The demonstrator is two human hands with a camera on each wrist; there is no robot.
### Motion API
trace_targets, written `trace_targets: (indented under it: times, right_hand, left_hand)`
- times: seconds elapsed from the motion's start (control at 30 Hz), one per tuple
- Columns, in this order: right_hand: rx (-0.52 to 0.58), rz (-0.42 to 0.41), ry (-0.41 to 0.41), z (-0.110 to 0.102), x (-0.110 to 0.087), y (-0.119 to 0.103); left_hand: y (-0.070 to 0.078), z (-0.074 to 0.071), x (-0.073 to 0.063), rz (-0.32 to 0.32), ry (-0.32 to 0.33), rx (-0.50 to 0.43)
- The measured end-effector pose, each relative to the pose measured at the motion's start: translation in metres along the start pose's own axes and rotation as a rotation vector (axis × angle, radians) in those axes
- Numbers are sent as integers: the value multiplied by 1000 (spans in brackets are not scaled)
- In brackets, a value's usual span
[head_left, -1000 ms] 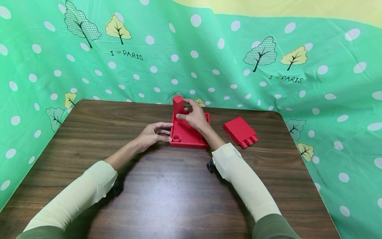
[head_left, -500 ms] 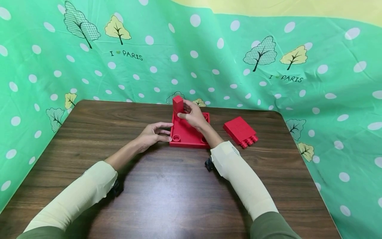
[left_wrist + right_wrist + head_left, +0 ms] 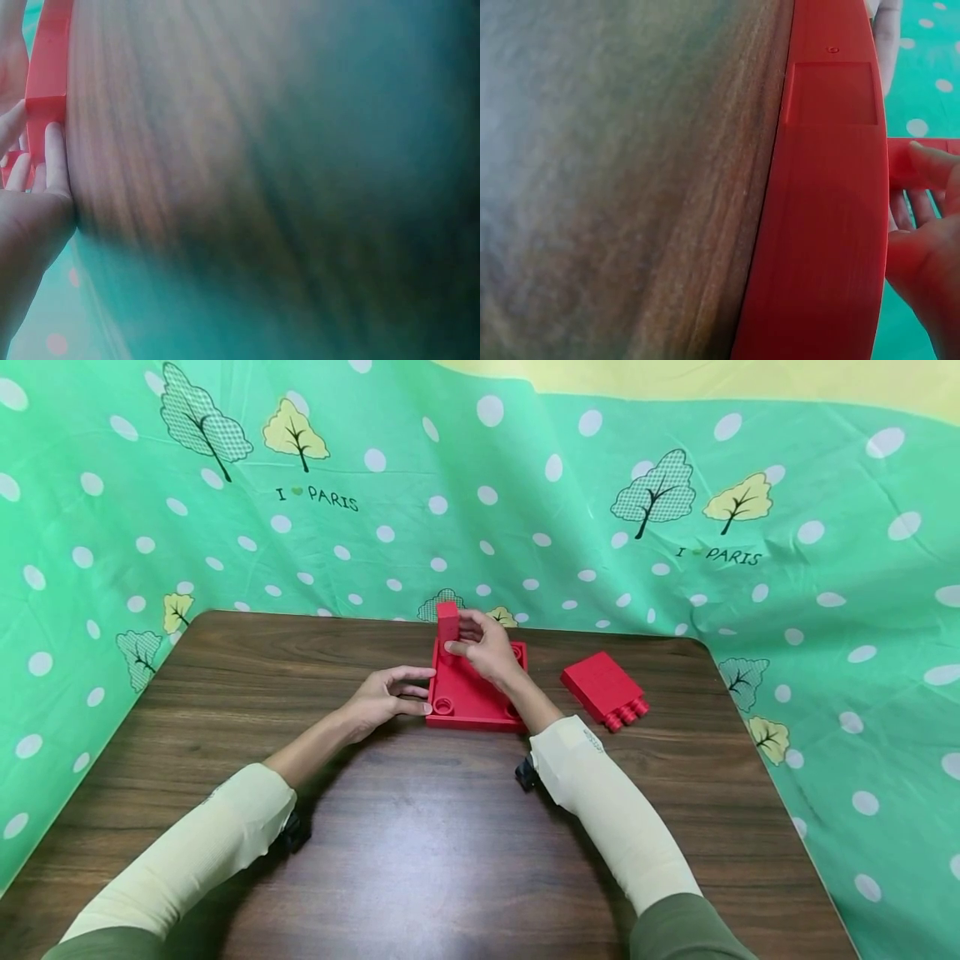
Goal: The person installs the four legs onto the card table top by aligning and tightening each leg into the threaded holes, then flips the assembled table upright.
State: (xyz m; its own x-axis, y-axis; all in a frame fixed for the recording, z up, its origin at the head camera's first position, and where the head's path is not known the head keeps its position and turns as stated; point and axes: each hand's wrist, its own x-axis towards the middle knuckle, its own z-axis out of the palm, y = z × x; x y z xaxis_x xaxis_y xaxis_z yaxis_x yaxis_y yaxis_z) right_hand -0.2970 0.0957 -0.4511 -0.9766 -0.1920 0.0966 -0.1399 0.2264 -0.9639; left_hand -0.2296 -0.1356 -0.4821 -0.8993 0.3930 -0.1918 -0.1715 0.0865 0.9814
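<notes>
A shallow red tray [image 3: 480, 689] with raised sides and round sockets at its corners lies on the table. At its far left corner stands a square red post [image 3: 447, 622], and my right hand [image 3: 489, 650] pinches it low down between thumb and fingers. My left hand [image 3: 377, 702] touches the tray's left side with outstretched fingers, its thumb by the near corner. In the left wrist view, fingertips press flat on the red side wall [image 3: 49, 67]. The right wrist view shows the tray's outer wall [image 3: 817, 225] close up, with the gripped post [image 3: 904, 169] behind it.
Right of the tray lies a stack of red pieces [image 3: 603, 685], with round threaded ends at its near side. The brown wooden table [image 3: 390, 860] ends at a green dotted cloth [image 3: 480, 518] behind. Each forearm carries a small black camera.
The post has turned on its axis, now showing one face nearly straight on. My right fingers have shifted round it, closing in slightly. My left hand and the tray have stayed put.
</notes>
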Motion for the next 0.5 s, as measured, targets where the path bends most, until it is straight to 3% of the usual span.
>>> trace_targets:
  times: [0.27, 0.5]
  right_hand:
    - [-90, -9, 49, 0, -1, 1]
    - [-168, -21, 26, 0, -3, -1]
  left_hand:
    - [0, -1, 0, 4, -4, 3]
    - [-1, -1, 0, 3, 2, 1]
